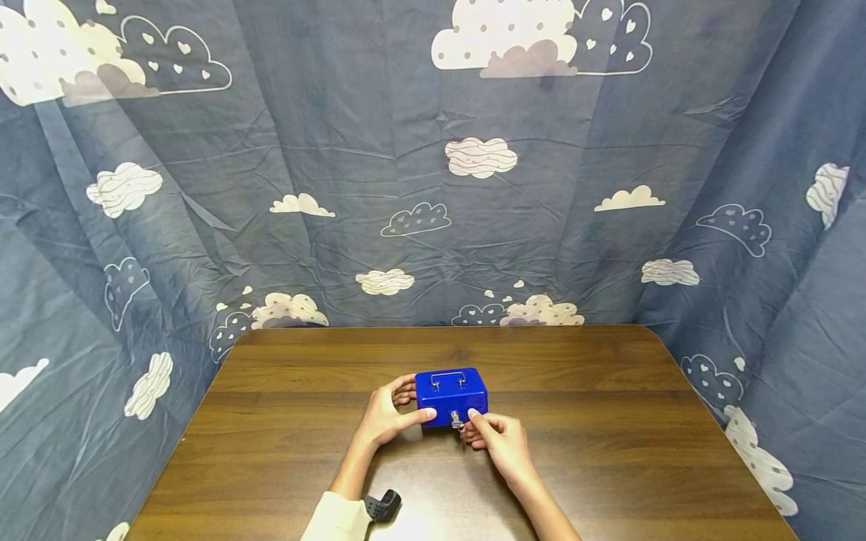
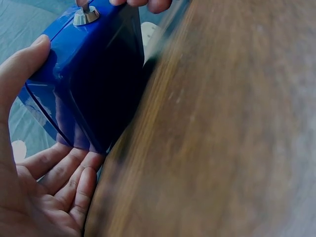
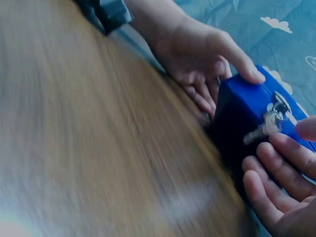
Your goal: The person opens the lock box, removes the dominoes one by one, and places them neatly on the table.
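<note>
A blue metal cash box (image 1: 451, 398) with a wire handle on its lid is held between both hands, its underside showing in the wrist views. My left hand (image 1: 387, 415) grips its left end, thumb on the front face and fingers at the side. A key stands in the front lock (image 2: 86, 16), and a second key (image 3: 261, 132) hangs beside it, blurred. My right hand (image 1: 504, 447) holds the box's front right part, with the thumb on the front face near the lock. Its curled fingers lie low by the hanging key; their exact contact is partly hidden.
The box is over a brown wooden table (image 1: 284, 421). Behind and at both sides hangs a grey-blue cloth (image 1: 352, 173) printed with clouds. A black strap device (image 1: 383, 506) sits on the left wrist, by a pale sleeve (image 1: 336, 518).
</note>
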Demonstrator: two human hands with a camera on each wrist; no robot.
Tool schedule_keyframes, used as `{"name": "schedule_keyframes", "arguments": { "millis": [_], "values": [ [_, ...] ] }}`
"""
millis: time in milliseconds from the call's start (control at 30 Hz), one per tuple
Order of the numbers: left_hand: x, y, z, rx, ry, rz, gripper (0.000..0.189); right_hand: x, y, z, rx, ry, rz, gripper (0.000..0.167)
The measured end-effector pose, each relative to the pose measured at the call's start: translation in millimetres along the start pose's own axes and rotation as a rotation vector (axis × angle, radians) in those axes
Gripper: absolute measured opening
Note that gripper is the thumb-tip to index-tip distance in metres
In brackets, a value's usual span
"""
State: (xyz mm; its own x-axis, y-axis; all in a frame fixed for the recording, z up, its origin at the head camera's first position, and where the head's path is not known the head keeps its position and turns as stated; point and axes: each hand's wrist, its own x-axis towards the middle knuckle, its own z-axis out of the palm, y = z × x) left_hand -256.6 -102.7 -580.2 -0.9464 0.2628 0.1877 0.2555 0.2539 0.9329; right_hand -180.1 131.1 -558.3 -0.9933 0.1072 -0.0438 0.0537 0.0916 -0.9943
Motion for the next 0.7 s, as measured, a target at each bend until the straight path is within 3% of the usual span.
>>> {"name": "schedule_keyframes", "arguments": {
  "millis": [167, 300, 467, 600, 700],
  "values": [
    [0.0, 0.2, -1.2, 0.009, -0.011, -0.001, 0.081, 5.4, 6, -9, -0.234, 0.138, -0.072, 0.031],
    [0.2, 0.6, -2.8, -0.006, -0.03, -0.001, 0.079, 11.8, 9, -16, -0.3, 0.195, -0.137, 0.028],
    [-0.9, 5.0, -6.0, -0.029, -0.074, 0.025, 0.079, 21.4, 10, -24, -0.196, 0.086, -0.19, 0.036],
    [-1.3, 3.5, -7.3, -0.033, -0.098, 0.046, 0.08, 27.2, 12, -30, -0.156, -0.009, -0.181, 0.049],
    [-0.3, -2.7, -8.7, -0.026, -0.107, 0.051, 0.081, 29.6, 15, -31, -0.147, -0.036, -0.18, 0.051]
  ]
}}
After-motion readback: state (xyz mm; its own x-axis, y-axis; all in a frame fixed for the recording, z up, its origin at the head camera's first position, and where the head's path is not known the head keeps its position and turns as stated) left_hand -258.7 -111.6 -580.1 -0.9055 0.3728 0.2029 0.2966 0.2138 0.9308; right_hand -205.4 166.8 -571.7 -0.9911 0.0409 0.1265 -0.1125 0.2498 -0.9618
